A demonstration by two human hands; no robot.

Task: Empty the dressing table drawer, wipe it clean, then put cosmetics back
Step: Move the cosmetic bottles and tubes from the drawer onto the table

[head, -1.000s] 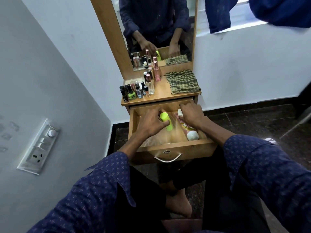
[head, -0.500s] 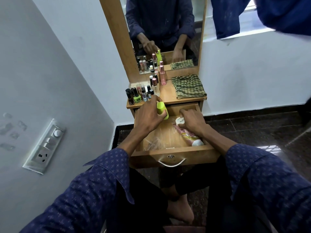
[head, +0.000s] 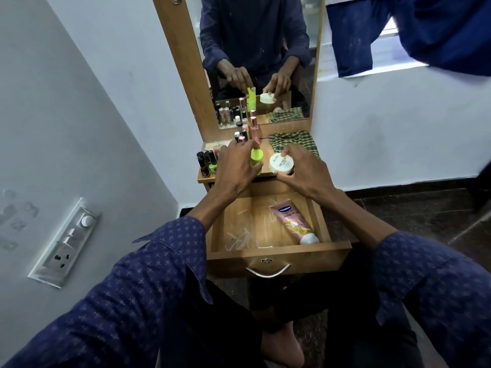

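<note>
The wooden drawer (head: pixel 276 256) is pulled open below the dressing table top (head: pixel 268 176). A pink lotion tube (head: pixel 293 224) lies at its right side on a clear plastic liner (head: pixel 243 235). My left hand (head: pixel 233 168) holds a lime-green bottle (head: pixel 256 159) upright over the front of the table top. My right hand (head: pixel 300 171) holds a round white jar (head: pixel 281 163) just right of it, above the table's front edge.
Several nail polish bottles (head: pixel 208 164) and tall pink bottles (head: pixel 253 128) crowd the top's left and back. A folded green checked cloth (head: pixel 292 140) lies at the right. A mirror (head: pixel 257 57) rises behind. A switch panel (head: pixel 66 243) is on the left wall.
Both hands rose out of the drawer to the table top. My left hand carried the green bottle up; my right hand lifted the white jar, leaving the pink tube in the drawer.
</note>
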